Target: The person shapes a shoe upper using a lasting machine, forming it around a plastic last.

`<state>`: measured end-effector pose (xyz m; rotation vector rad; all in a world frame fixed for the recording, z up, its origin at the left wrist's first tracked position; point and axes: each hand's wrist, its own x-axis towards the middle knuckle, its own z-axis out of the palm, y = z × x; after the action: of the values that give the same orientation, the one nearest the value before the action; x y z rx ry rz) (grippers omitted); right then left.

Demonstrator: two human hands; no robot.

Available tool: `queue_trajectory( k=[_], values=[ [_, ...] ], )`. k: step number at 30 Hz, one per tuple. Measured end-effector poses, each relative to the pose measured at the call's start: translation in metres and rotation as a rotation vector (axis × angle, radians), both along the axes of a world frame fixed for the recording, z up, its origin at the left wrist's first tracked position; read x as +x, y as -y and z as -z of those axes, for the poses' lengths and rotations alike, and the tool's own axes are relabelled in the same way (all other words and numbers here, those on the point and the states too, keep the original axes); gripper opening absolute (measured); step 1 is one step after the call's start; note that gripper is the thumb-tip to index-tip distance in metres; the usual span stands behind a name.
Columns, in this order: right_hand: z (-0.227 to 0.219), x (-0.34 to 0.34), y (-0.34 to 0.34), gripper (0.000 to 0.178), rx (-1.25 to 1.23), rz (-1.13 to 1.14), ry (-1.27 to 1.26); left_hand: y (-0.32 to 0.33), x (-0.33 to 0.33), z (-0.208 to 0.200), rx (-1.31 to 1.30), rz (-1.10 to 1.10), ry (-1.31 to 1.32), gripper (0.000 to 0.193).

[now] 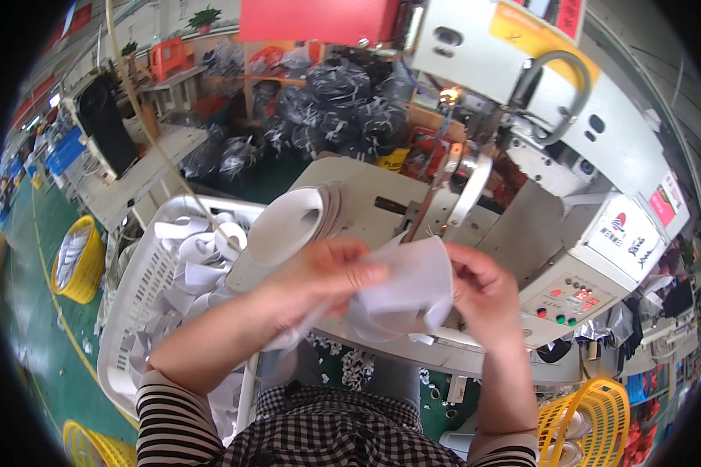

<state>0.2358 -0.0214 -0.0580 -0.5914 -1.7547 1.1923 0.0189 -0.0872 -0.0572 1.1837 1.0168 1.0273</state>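
Observation:
In front of the machine, I hold a thin, pale, curved sheet piece (413, 272) between both hands. My left hand (311, 280) grips its left side, with the thumb laid over the front. On the other side, the fingers of my right hand (483, 294) pinch its right edge. The lower part of the piece is blurred, and whether it is one layer or several I cannot tell. Beyond my left hand, a stack of white rounded pieces (284, 226) lies on the machine table (350, 175). The machine's narrow metal arm (467, 187) stands just past the held piece.
At my left, a white plastic basket (121, 311) holds many curled white pieces. The machine's control box (576, 296) has a lit display and coloured buttons. A yellow basket (600, 412) stands low at right, another yellow basket (82, 288) at far left. Black bags (335, 93) are piled behind.

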Motion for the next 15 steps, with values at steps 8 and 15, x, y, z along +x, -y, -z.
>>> queue_trajectory(
  k=[8, 15],
  values=[
    [-0.040, 0.023, -0.044, 0.021, -0.272, -0.225, -0.230, -0.049, 0.005, -0.070, 0.182, -0.007, -0.089, 0.031],
    [-0.052, 0.004, -0.075, 0.017, -0.238, -0.023, -0.343, -0.086, 0.001, -0.078, 0.140, -0.061, 0.120, 0.025]
  ],
)
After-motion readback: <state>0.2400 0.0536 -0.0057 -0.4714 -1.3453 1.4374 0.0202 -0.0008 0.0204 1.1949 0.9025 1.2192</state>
